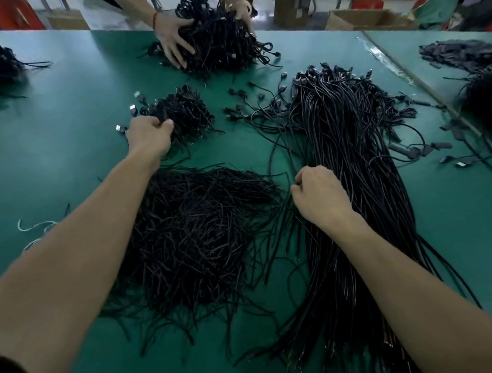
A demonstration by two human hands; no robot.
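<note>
your left hand is closed around the near edge of a small tangled bundle of black usb cables with silver plugs. the bundle lies on the green table mat, to the left of the long sheaf of straight black cables and level with its far half. your right hand sits at the left edge of that sheaf near its middle, fingers curled round a few of its thin strands. just left of the sheaf, nearer you and between your forearms, spreads a loose heap of short black wire pieces. beyond the sheaf's far end and to its left, another person's two hands press on a large mound of coiled black cables.
</note>
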